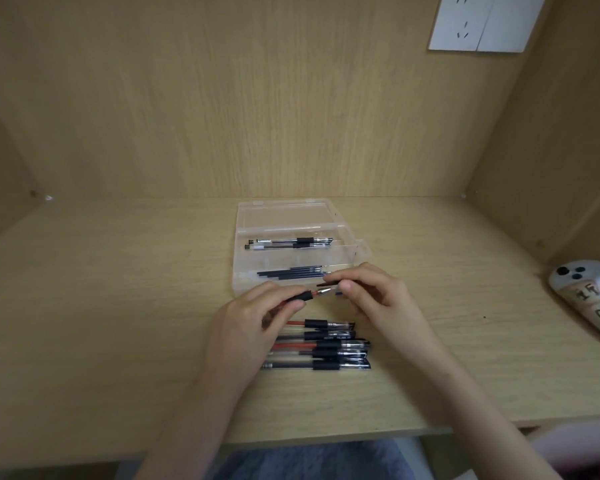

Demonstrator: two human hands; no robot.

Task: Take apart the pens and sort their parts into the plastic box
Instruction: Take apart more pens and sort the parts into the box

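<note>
My left hand (253,318) grips a red pen (307,295) by its black rubber grip, tip pointing right. My right hand (371,292) pinches the pen's metal tip end and holds a dark cap between its fingers. Just beyond the hands stands the clear plastic box (246,268) with its lid open. Its far compartment holds pen barrels (291,242); its near compartment holds several dark refills (293,273). Several whole pens (321,348), red and black, lie in a row on the desk under my hands.
The wooden desk (118,306) sits in a wooden alcove. A white controller (584,289) with handwritten labels lies at the right edge. A white wall socket (482,22) is on the back wall, upper right.
</note>
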